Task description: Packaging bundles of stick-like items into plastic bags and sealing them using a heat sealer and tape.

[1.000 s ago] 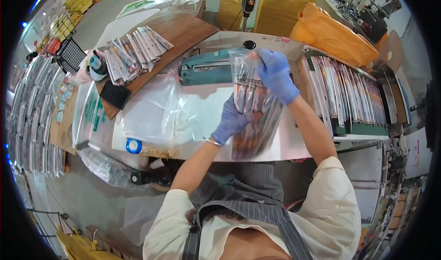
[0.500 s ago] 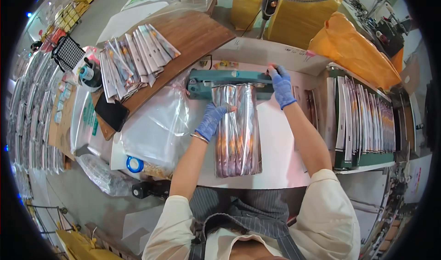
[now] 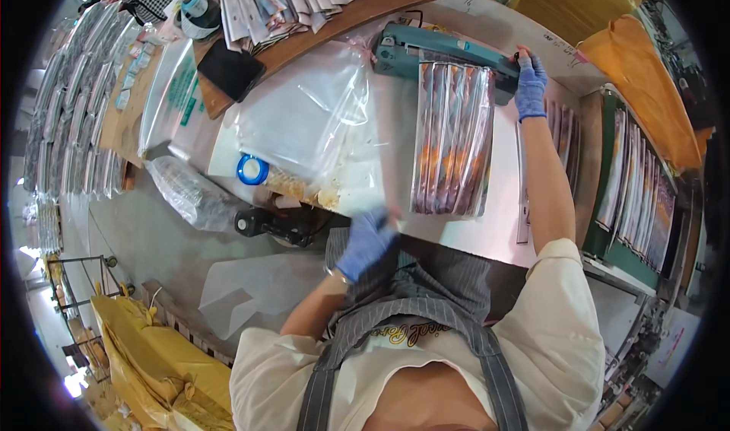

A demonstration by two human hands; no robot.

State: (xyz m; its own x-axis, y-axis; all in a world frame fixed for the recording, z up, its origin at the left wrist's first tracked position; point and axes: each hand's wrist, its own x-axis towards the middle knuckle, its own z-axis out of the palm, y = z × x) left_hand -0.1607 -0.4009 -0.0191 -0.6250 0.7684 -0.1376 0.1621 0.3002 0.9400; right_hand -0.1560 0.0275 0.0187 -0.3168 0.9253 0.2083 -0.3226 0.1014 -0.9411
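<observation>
A teal bar-type bag sealer point(image 3: 407, 41) stands at the back of the white table. Under its long arm lies the far end of a clear plastic bag packed with several slim printed packets point(image 3: 452, 146), which stretches toward the table's front edge. My right hand point(image 3: 531, 87), in a blue glove, is closed on the right end of the sealer's arm. Away from the bag, my left hand point(image 3: 366, 244) hangs in front of my striped apron near the table's front edge. It is gloved in blue too, and motion blurs its fingers.
Clear plastic bags point(image 3: 304, 119) are spread left of the sealer beside a blue tape roll point(image 3: 252, 169). A wooden board point(image 3: 365, 9) carries loose packets point(image 3: 285, 5) and a black phone point(image 3: 230, 69). Packets point(image 3: 635, 180) stand in a green-sided box at right.
My left hand has left the packed bag and pulled back toward my apron. My right hand stays on the sealer's arm. The whole view has shifted and tilted.
</observation>
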